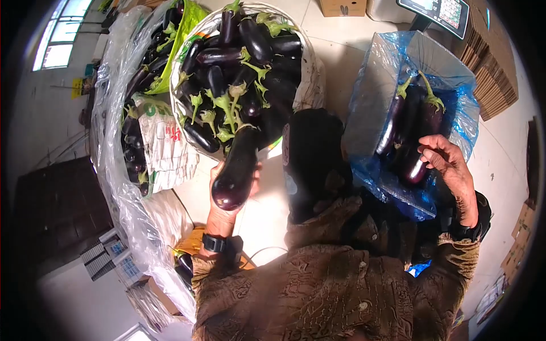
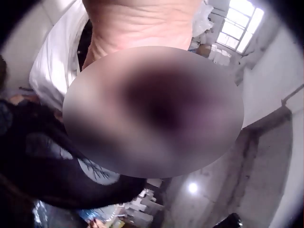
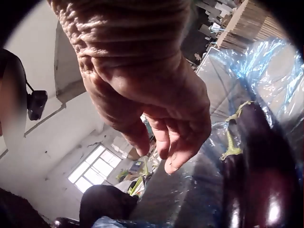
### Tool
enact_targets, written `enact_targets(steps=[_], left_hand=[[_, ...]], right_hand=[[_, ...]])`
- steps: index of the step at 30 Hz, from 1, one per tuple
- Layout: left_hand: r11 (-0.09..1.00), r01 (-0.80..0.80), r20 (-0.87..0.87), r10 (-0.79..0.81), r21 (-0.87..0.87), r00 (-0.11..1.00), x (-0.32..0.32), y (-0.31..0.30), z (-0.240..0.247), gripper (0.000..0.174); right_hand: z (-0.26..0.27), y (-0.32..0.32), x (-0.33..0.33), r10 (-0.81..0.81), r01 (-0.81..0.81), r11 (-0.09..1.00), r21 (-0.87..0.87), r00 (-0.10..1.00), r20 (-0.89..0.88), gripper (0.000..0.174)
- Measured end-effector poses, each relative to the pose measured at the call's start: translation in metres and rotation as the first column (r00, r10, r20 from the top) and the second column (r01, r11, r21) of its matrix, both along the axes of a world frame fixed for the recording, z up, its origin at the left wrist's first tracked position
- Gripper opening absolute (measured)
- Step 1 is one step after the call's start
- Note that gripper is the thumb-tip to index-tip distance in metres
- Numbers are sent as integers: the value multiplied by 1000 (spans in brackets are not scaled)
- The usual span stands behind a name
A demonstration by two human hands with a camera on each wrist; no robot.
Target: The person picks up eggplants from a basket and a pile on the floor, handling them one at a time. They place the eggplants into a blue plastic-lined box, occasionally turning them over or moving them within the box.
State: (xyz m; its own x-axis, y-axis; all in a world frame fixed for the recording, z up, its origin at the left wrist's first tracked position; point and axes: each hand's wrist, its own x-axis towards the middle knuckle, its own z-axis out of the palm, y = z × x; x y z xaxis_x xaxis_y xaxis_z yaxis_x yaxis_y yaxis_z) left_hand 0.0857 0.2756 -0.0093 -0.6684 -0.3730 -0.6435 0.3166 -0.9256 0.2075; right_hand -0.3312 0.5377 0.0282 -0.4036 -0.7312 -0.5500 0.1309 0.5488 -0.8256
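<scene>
My left hand (image 1: 219,216) grips a large dark purple eggplant (image 1: 239,162) from below in the head view. The eggplant's rounded end faces me and its stem points at the heaped basket (image 1: 309,68). A blur covers most of the left wrist view, so the grip is hidden there. Over the near part of a box lined with a blue plastic bag (image 1: 369,85), my right hand (image 1: 452,162) hangs with loosely bent fingers and nothing between them, as the right wrist view (image 3: 161,104) also shows. Several eggplants (image 1: 432,116) lie side by side in that bag, stems pointing away from me.
More eggplants (image 1: 259,42) fill the basket. Left of it stands a clear plastic-lined container (image 1: 111,113) with eggplants and a white printed sack (image 1: 165,148). A scale display (image 1: 438,14) rises behind the blue-lined box, beside stacked flat cardboard (image 1: 483,68). My knee (image 1: 315,159) is between basket and box.
</scene>
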Motion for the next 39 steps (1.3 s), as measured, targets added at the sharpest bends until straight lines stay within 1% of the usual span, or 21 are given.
enact_targets(steps=[2,3,6,9,10,12,14,16,18,19,20,22,24,27,30,32,34,35,36,38,39], left_hand=[[986,-109,-142,126,126,982,-14,17,21,70],[995,-92,-149,84,-47,985,-12,25,24,69],[997,7,-284,-30,-83,958,-19,43,47,72],[992,-30,-174,9,-122,985,-63,49,97,75],[950,-6,-143,-41,-313,989,-80,45,103,76],[912,159,-233,-260,-378,937,-114,23,109,73],[825,149,-130,-259,-546,957,-153,16,102,71],[778,213,-100,-333,-591,938,-192,19,98,74],[677,253,-5,-354,-691,935,-232,29,92,71],[674,230,-30,-350,-703,936,-250,36,88,68],[562,269,2,-428,-782,904,-263,40,87,64],[611,317,-85,-537,-726,839,-289,51,79,60],[544,351,-102,-636,-762,765,-313,67,78,55],[546,352,-129,-658,-760,742,-341,95,83,49],[512,398,-183,-758,-761,626,-360,111,80,48],[467,410,-114,-757,-783,643,-372,123,77,49],[465,414,-128,-771,-783,624,-379,137,70,49],[401,412,-52,-765,-818,641,-381,145,68,42],[333,411,23,-753,-849,657,-383,153,66,35],[362,400,1,-741,-842,672,-386,160,66,30],[317,436,51,-759,-842,649,-387,158,71,29]], right_hand=[[11,-6,6,54,-54,998,-42,999,6,27],[12,-7,8,67,-65,994,-87,998,17,28],[20,-9,15,114,-118,983,-144,993,-33,24],[35,-14,22,142,-136,980,-143,990,28,22],[40,-16,25,126,-122,982,-144,992,18,22],[54,-19,31,86,-75,983,-169,995,58,24],[72,-21,35,75,-63,978,-200,996,56,29],[69,-17,32,41,-33,978,-204,999,35,30],[53,-12,32,5,35,903,-428,996,91,34],[50,-9,33,-20,102,875,-473,984,176,36],[51,-5,34,-51,152,864,-480,975,216,40],[44,4,34,-104,265,808,-526,943,316,45],[36,14,30,-135,306,776,-552,935,328,49],[32,30,27,-198,463,661,-591,867,458,51],[36,49,24,-219,517,613,-598,838,500,49],[41,58,24,-266,543,617,-569,825,499,54],[47,63,25,-414,519,693,-500,855,313,60],[43,65,24,-454,506,713,-485,861,231,65],[38,68,22,-465,512,712,-481,857,224,65],[28,74,15,-437,539,704,-461,842,318,63],[25,78,13,-443,600,671,-437,796,413,60]])
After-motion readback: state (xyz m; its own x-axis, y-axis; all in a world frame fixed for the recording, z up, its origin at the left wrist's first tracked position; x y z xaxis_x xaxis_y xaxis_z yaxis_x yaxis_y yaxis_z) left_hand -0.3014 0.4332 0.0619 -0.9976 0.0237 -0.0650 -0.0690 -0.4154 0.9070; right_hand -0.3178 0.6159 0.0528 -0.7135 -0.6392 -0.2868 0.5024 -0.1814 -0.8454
